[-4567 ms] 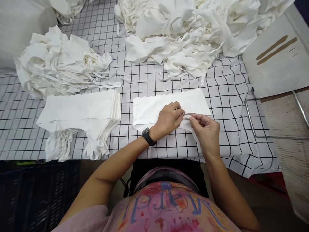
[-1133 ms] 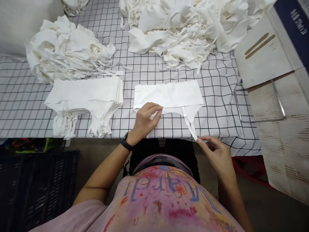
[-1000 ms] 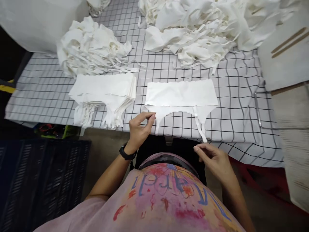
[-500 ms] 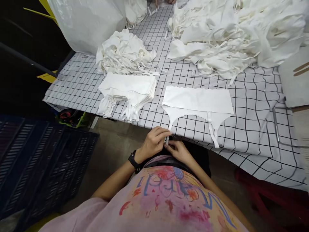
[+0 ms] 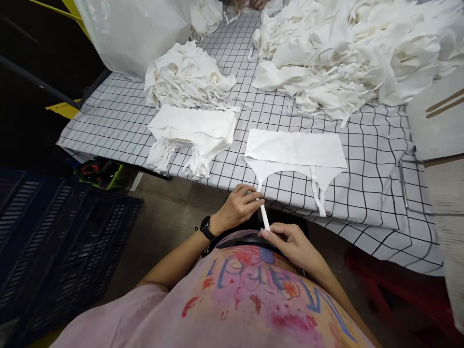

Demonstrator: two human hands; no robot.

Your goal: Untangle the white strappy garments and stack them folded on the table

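A white strapped garment point(image 5: 293, 150) lies flat on the checked cloth, its wide band away from me and its straps toward me. Its left strap point(image 5: 265, 217) runs over the table's front edge between my hands. My left hand point(image 5: 239, 209) is closed on the upper part of that strap, by the edge. Lower down, my right hand point(image 5: 288, 239) pinches the strap's end between thumb and finger, and the strap is stretched straight. The garment's right strap point(image 5: 318, 195) is doubled back and lies loose. Left of it rests a neat stack of similar garments point(image 5: 195, 125).
A loose heap of white garments point(image 5: 184, 72) sits behind the stack, and a larger heap point(image 5: 326, 53) fills the back right. A big white plastic bag point(image 5: 134, 34) stands at back left. Dark blue crates point(image 5: 61, 241) are at lower left, a red stool point(image 5: 395, 290) at lower right.
My right hand has moved down and right, drawing the strap's end away from my left hand. More strap now shows between them. My left hand has shifted slightly right.
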